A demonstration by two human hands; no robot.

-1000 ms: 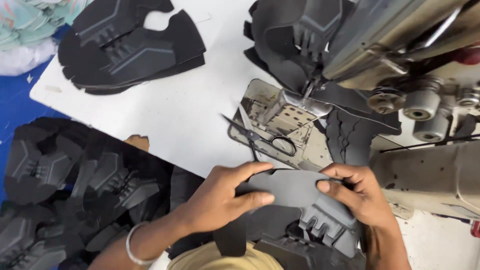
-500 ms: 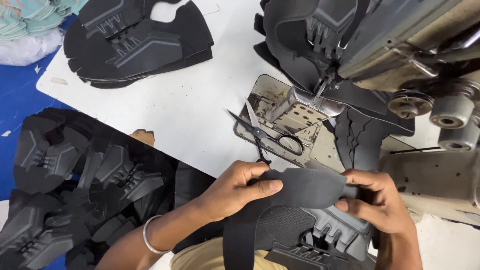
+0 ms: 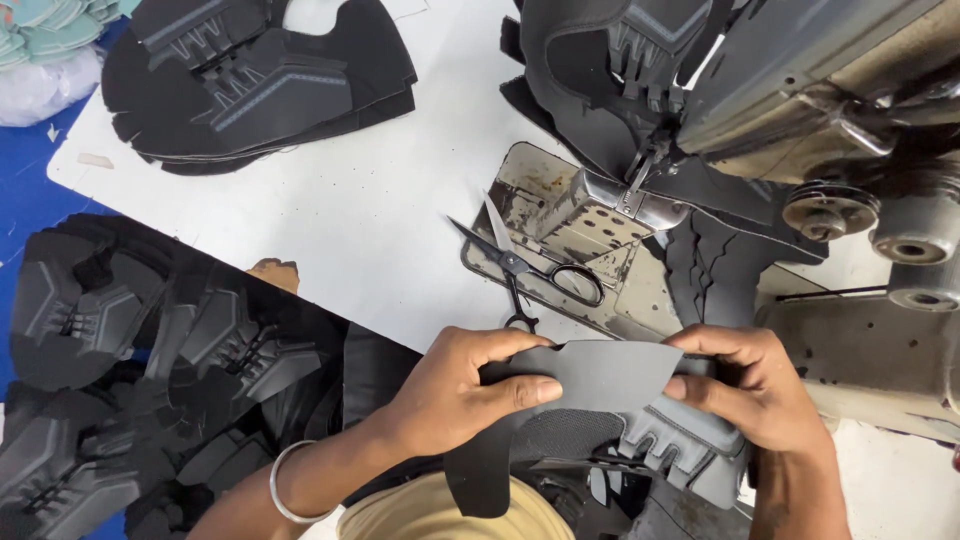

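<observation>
- The dark grey shoe-upper piece [image 3: 600,372] sits low in the middle of the view, held flat between both hands just in front of the sewing machine's metal bed plate [image 3: 560,225].
- The left hand [image 3: 455,395] pinches the piece's left edge, thumb on top and fingers curled underneath.
- The right hand [image 3: 760,390] pinches the right edge, thumb pressed on the upper face and fingers closed around the rim.
- A moulded shoe upper [image 3: 680,445] with grey ribbed panels lies beneath the held piece, partly covered by it.
- A silver bangle [image 3: 280,480] circles the left wrist.
- Black-handled scissors [image 3: 525,265] lie open on the bed plate, just beyond the left hand and apart from it.
- The sewing machine [image 3: 830,110] fills the upper right, with black uppers draped under its head.
- 1 stack of black uppers [image 3: 260,85] rests at the far left of the white table [image 3: 370,210].
- A heap of similar uppers [image 3: 140,370] lies at the lower left, beside the left forearm.
</observation>
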